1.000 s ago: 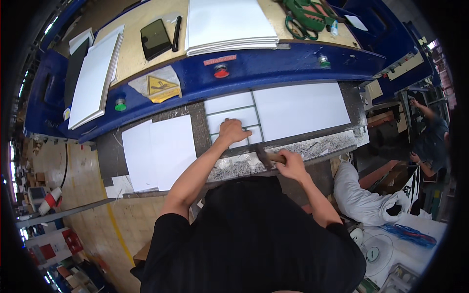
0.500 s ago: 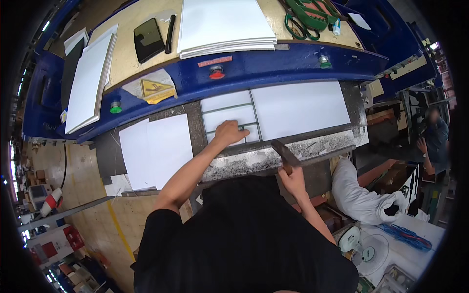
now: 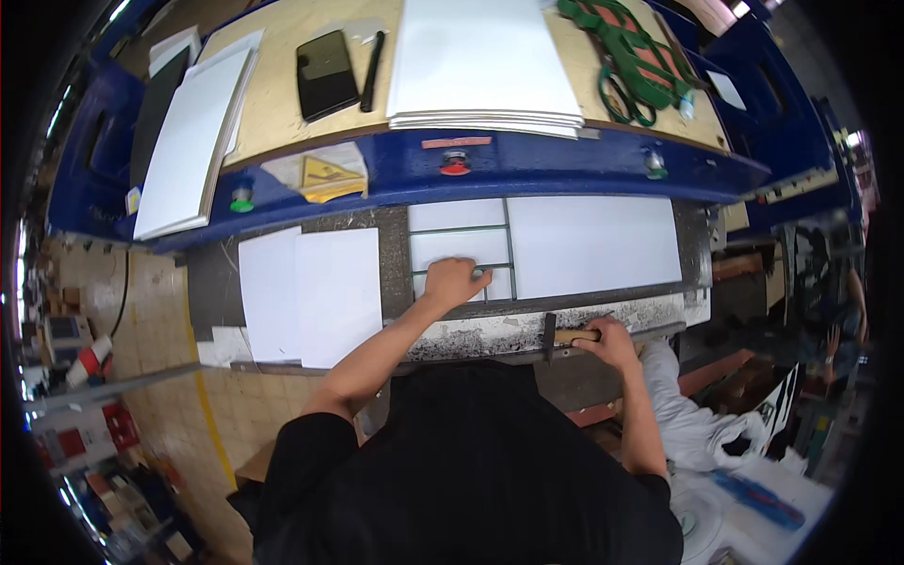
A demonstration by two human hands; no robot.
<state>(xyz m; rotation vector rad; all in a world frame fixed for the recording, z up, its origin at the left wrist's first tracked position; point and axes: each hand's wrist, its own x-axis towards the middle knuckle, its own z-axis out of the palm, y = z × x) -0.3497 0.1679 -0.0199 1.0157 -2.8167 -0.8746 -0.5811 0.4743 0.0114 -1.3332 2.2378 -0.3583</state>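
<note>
My left hand (image 3: 454, 285) rests on a grid of thin dark-green strips (image 3: 460, 230) laid over white sheet material on the press bed. Its fingers are curled, with the thumb and forefinger close together at the grid's near right part; anything between them is too small to make out. My right hand (image 3: 610, 345) is closed around the wooden handle of a hammer (image 3: 576, 336). The hammer lies sideways over the bed's worn front edge, its dark head toward the left. A large white sheet (image 3: 598, 243) extends right from the grid.
Two overlapping white sheets (image 3: 339, 297) lie left of the grid. Behind stands a blue machine beam (image 3: 395, 171) with red and green buttons. Its wooden top carries a phone (image 3: 326, 77), a black pen (image 3: 373, 72), a white paper stack (image 3: 485, 66), green-handled scissors (image 3: 621, 102) and a green tray (image 3: 650, 56).
My right hand has moved right, and the hammer has turned from slanting up-left to nearly level. My left hand stays on the grid. The whole view has shifted slightly.
</note>
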